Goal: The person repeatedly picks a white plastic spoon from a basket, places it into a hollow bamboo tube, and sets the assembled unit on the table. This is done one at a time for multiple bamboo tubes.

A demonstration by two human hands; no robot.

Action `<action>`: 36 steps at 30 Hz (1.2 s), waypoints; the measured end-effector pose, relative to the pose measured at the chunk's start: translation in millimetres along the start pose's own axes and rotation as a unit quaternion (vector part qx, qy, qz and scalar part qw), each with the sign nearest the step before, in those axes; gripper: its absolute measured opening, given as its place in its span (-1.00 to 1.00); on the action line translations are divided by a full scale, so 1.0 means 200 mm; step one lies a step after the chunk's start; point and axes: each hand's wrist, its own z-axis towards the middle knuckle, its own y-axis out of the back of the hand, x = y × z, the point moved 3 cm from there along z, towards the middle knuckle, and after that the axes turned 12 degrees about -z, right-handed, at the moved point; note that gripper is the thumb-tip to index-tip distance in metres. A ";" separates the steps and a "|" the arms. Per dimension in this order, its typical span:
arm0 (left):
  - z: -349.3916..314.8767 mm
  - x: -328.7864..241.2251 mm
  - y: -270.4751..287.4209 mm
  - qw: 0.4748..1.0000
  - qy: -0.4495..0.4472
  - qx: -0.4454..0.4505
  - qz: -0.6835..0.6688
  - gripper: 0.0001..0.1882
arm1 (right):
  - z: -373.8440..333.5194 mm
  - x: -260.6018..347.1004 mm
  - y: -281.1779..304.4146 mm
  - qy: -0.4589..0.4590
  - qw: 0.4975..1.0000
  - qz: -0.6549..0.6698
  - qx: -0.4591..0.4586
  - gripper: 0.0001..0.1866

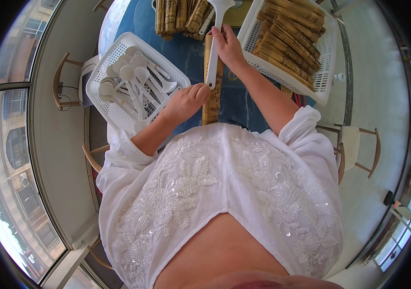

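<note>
My right hand (227,47) is closed around the handle of a white long-handled utensil (213,61). The utensil stands nearly upright in the picture, its broad head cut by the top edge, a small hole at its lower end. Beneath it lies a long, flat, brown sleeve (211,109) with dark printing, seemingly of paper. My left hand (185,102) is curled, thumb and forefinger pinched at the sleeve's left edge beside the handle's end. Its fingertips are partly hidden. Whether the utensil is inside the sleeve or on top, I cannot tell.
At left, a white perforated basket (103,107) holds several white spoons and ladles (127,73). Another white basket (329,62) at right is piled with brown printed bundles (289,45). More brown sleeves (181,17) lie at the far side of the blue table (140,24). Wooden chairs (61,82) stand around.
</note>
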 end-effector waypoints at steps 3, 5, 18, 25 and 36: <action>0.00 -0.01 0.00 0.999 -0.016 -0.029 0.002 -0.78 | -0.01 0.05 0.02 0.023 0.999 -0.032 -0.005 -0.65; 0.01 -0.02 0.01 0.999 -0.014 -0.032 -0.017 -0.76 | -0.01 0.06 0.03 0.013 0.998 -0.053 0.017 -0.66; 0.02 -0.01 0.02 0.995 0.032 -0.072 -0.060 -0.76 | -0.11 0.16 0.09 0.038 0.990 0.001 0.138 -0.52; 0.00 0.02 0.01 0.989 0.055 -0.087 -0.102 -0.79 | -0.17 0.10 0.06 0.056 0.985 0.017 0.159 -0.14; -0.01 0.02 0.02 0.989 0.053 -0.080 -0.115 -0.80 | -0.28 0.09 0.03 0.140 0.973 -0.114 0.147 0.11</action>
